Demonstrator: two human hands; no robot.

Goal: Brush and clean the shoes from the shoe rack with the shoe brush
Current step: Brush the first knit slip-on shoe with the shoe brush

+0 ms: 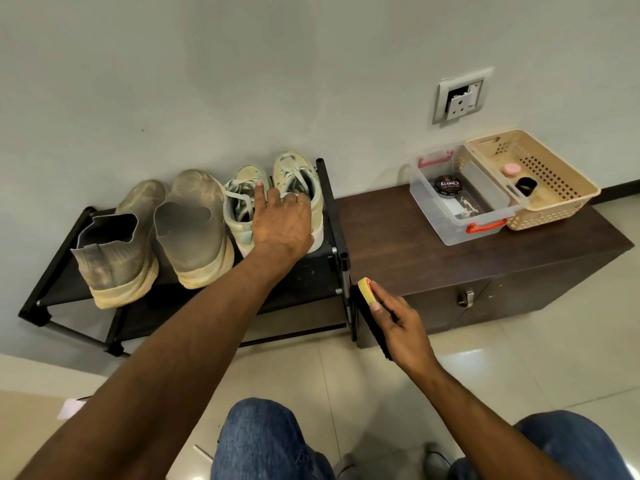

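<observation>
— Firstly, the brush: where is it, and how is it held?

— The shoe brush [367, 299], with a yellow back and dark bristles, is in the right hand [403, 332], low in front of the dark wooden cabinet [398, 237]. The fingers are curled along its length and grip it; the forefinger lies straight along the yellow back.

— And the shoes?

— Four stand on the top shelf of the black shoe rack [55, 282], toes to the wall. A grey soiled pair [152, 237] is on the left; a pale laced pair [277, 188] is on the right, at the rack's end post.

— The other hand?

— The left hand [282, 223] is stretched out over the laced pair, palm down, arm nearly straight. The forefinger points up between the two shoes; the other fingers bend over the collar of the right-hand shoe. Whether they grip it I cannot tell.

— Surroundings?

— On the cabinet stand a clear tub [450, 216] with red handles, holding a round polish tin [448, 185], and a beige basket [568, 199] just beside it. A wall socket [462, 97] is above. The floor is pale tile [346, 375]; knees in blue jeans [259, 441] show below.
</observation>
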